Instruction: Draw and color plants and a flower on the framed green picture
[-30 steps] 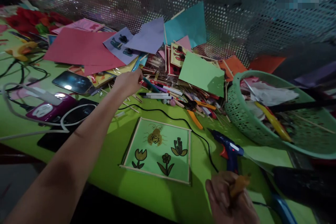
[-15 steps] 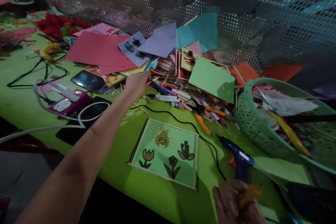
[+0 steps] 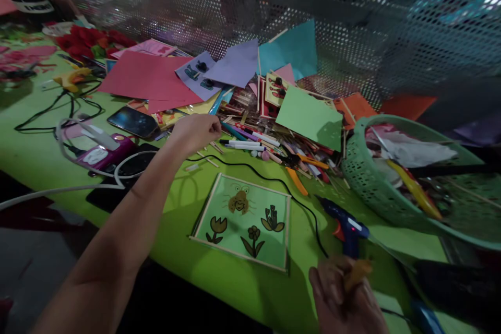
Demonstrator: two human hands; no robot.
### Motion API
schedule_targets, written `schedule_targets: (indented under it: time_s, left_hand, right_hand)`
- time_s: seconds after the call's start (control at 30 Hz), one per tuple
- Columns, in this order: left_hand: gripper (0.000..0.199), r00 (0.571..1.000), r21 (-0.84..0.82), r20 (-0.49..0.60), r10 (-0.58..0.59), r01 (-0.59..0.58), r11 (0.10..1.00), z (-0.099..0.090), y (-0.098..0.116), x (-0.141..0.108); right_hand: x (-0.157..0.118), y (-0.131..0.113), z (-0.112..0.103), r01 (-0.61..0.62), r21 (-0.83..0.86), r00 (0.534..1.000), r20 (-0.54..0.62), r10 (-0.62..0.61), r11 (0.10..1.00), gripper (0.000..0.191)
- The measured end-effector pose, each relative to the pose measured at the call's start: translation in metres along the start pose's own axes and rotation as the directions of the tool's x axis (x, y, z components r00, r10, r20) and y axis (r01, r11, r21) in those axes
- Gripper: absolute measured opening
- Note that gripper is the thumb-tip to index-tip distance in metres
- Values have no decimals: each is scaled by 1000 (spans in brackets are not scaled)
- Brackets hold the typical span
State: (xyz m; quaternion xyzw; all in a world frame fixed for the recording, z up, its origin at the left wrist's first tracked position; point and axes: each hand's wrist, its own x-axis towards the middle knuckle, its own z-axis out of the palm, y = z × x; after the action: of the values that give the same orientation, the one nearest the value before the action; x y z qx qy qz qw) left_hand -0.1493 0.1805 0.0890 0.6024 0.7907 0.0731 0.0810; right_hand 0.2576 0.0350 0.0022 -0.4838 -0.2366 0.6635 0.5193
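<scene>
My left hand (image 3: 198, 131) is closed at the left edge of a heap of sticks and pens (image 3: 270, 138). Its fingertips face away, so what they hold, if anything, is hidden. Below and to the right lies a green picture card (image 3: 246, 222) framed with thin sticks, showing a yellow-brown bug and three flowers. Near the front edge my right hand (image 3: 338, 292) is closed round a small orange-brown piece (image 3: 358, 274), blurred, its kind unclear. Just beyond that hand rests a blue glue gun (image 3: 348, 224) with an orange trigger.
A green plastic basket (image 3: 354, 154) stands at the right. Coloured paper sheets (image 3: 151, 78) lean at the back by a perforated metal screen (image 3: 274, 10). To the left are a phone (image 3: 132, 121), a purple power strip (image 3: 105, 151) and cables. Orange-handled scissors (image 3: 296, 181) lie near the card.
My left hand has drawn back slightly from the heap, towards me and to the left. My right hand still grips the orange-brown piece. The view has shifted a little.
</scene>
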Motion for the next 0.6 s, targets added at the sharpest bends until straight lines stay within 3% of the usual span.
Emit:
schedule_targets:
  time_s: [0.2,0.33,0.43,0.53,0.6]
  left_hand:
    - [22,996,66,73,43,-48,997,4,-2,-17]
    - [13,998,87,36,56,-59,994,9,-9,-58]
    - [21,992,21,-14,124,-124,992,22,-17,-90]
    - [27,984,-75,-94,152,-159,984,41,-41,-112]
    - [28,988,-215,-102,120,-139,967,58,-70,-113]
  right_hand:
    - [-8,-1,17,64,-30,996,-59,-65,998,40]
    - [-9,-1,17,24,-47,992,-121,-29,999,33]
    - [-9,0,18,28,-36,989,-141,-33,999,29]
    - [-12,2,25,119,-6,990,-71,-119,993,28]
    - [-10,3,30,110,15,994,2,-110,994,29]
